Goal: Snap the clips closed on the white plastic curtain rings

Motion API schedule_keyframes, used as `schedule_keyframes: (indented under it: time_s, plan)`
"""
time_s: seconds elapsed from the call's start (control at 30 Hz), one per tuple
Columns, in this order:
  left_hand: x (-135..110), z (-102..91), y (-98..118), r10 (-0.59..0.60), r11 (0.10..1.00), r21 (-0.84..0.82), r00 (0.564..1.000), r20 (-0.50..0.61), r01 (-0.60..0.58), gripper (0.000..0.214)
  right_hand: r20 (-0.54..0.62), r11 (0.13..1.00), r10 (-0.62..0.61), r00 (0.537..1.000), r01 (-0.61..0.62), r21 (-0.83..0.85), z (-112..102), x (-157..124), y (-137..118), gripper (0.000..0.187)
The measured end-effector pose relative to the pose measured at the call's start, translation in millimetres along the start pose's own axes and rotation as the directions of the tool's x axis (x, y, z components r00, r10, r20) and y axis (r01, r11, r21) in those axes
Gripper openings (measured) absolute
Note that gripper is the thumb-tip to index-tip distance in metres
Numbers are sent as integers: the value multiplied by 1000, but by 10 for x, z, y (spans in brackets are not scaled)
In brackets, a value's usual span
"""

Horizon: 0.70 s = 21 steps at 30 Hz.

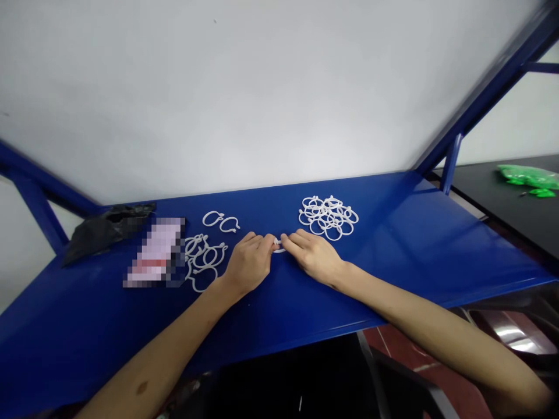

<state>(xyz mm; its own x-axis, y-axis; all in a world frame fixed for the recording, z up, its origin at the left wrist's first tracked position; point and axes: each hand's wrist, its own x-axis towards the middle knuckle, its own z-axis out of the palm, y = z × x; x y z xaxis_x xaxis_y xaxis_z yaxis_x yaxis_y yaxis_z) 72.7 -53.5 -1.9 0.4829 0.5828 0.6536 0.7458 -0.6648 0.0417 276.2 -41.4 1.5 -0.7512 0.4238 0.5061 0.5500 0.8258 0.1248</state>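
My left hand [250,260] and my right hand [311,254] meet at the middle of a blue table [393,256]. Both pinch one white plastic ring [278,246] between their fingertips, just above the surface. A heap of several closed white rings [328,216] lies just beyond my right hand. To the left of my left hand lie several opened white rings [201,257], and two more open rings [220,221] rest further back.
A blurred pink-and-white packet [156,251] lies left of the open rings, with a crumpled black bag [105,228] behind it. A white wall rises behind the table. At far right a black table [502,203] holds green plastic pieces [529,179].
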Motion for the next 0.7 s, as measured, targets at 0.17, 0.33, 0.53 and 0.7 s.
schedule_keyframes:
  time_s: [0.17,0.33,0.53,0.7]
  plan:
    - [16,-15,3,89,988,124,996,2,-89,32,52,1000,-19,998,20,-23,3,9,-6,36]
    - [21,-13,10,127,971,202,992,27,-130,32,46,999,-19,999,21,-30,18,0,-12,37]
    - [81,-41,18,3,990,141,999,32,-7,30,-70,996,76,995,-74,44,-12,41,-26,33]
    - [104,-84,-17,-77,997,29,996,38,76,28,-48,948,208,977,-190,254,-47,102,-35,27]
